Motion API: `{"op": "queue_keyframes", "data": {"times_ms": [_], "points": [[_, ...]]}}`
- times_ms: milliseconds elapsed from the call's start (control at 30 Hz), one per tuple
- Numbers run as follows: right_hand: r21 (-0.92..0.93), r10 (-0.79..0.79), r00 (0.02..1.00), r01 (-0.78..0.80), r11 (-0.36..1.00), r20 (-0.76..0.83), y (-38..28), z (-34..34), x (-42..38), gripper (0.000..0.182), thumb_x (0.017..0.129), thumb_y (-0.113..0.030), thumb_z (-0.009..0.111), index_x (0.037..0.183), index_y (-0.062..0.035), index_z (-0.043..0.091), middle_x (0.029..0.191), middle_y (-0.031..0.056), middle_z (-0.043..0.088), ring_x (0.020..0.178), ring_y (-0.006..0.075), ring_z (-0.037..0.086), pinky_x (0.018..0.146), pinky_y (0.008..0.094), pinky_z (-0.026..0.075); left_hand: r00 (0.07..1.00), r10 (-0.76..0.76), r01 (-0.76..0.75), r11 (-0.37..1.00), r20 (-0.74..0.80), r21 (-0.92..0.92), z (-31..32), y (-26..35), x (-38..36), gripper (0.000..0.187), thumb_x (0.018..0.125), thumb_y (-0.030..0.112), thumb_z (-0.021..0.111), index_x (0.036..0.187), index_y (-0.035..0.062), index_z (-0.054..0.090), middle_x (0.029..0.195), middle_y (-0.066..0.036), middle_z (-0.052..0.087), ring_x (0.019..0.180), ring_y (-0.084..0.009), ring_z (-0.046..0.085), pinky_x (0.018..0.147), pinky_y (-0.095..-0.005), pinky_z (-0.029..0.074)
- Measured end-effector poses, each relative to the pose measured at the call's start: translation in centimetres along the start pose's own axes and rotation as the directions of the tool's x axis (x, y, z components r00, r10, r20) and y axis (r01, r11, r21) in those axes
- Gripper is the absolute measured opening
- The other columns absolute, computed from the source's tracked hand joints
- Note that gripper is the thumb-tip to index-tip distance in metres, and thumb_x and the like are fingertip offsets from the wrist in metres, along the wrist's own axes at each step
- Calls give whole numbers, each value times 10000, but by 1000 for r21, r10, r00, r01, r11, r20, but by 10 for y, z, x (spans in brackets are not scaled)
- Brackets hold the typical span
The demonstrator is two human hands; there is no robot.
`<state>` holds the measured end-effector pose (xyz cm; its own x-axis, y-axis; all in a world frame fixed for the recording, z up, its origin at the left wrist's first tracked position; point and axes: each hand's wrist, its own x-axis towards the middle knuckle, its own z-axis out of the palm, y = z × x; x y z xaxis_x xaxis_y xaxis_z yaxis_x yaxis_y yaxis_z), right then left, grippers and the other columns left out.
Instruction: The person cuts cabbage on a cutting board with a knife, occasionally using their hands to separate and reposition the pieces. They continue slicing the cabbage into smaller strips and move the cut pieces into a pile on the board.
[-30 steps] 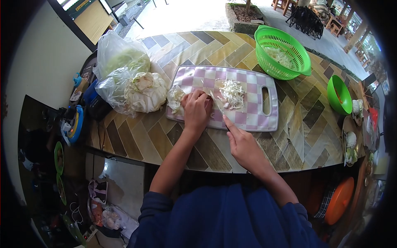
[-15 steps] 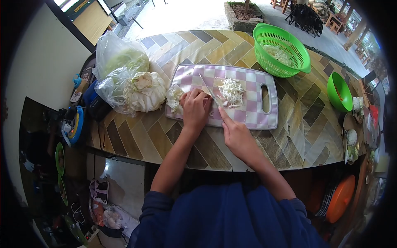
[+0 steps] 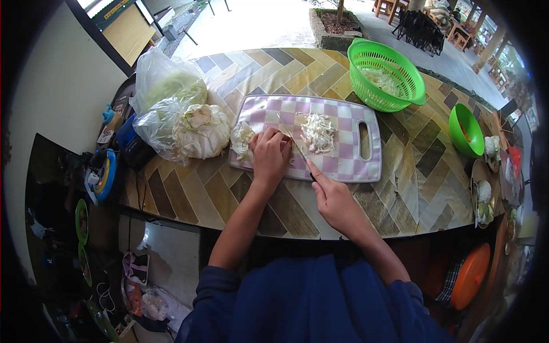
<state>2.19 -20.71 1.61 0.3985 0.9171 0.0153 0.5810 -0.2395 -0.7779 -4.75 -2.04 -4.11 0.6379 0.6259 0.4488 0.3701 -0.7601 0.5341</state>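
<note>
A purple-and-white checkered cutting board (image 3: 343, 166) lies on the table. My right hand (image 3: 336, 201) grips the dark handle of a knife (image 3: 298, 150), its thin blade slanting up and left beside my other hand. With fingers curled down, my left hand (image 3: 270, 155) presses a piece of cabbage, mostly hidden under it, against the board. Shredded cabbage (image 3: 318, 134) is heaped just right of the blade. A loose chunk of cabbage (image 3: 241, 139) rests at the board's left edge. Beyond that sits a large pale cabbage head (image 3: 203, 132), against a clear plastic bag (image 3: 163, 86) with more greens inside.
A green colander (image 3: 386, 77) holding shreds stands behind the board on the right. Farther right is a green bowl (image 3: 466, 130) with something orange inside. Dark and blue items (image 3: 132, 140) line the left side by the wall. An orange round lid (image 3: 472, 277) shows below the table.
My right hand and the knife have drawn back slightly toward me and to the right, exposing the dark handle. My left hand stays in place; the view has shifted a little.
</note>
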Motion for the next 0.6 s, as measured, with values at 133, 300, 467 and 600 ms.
{"op": "queue_keyframes", "data": {"times_ms": [133,300,467,600], "points": [[-105,19,1000,-19,994,2,1,8,1,505,984,-129,458,1481,-87,373,905,291,628,853,448,617,805,512,472,1000,16,-16,1000,-12,-4,1,-2,0,162,848,203,633,864,53,691,961,-88,626,1018,-286,574,1016,-430,303],[-113,27,1000,-27,993,0,9,19,24,508,988,-149,452,1485,-92,368,866,273,632,837,455,620,796,525,475,1000,14,-15,1000,-21,-18,3,-4,0,147,841,195,635,857,57,683,963,-92,624,1012,-290,574,1013,-431,306],[-127,-23,1000,20,992,-19,16,21,31,502,984,-146,458,1475,-74,378,871,292,636,829,463,622,798,527,475,1000,14,-14,1000,-22,-18,1,-3,-1,154,856,210,634,862,65,687,958,-93,624,1005,-289,577,1001,-426,314],[-60,-28,999,26,998,-29,18,4,13,498,981,-134,464,1470,-76,390,881,305,637,839,452,632,781,504,479,1000,26,-26,1000,-10,7,-1,-2,1,151,872,215,623,885,78,685,951,-91,626,998,-280,584,1006,-443,296]]}}
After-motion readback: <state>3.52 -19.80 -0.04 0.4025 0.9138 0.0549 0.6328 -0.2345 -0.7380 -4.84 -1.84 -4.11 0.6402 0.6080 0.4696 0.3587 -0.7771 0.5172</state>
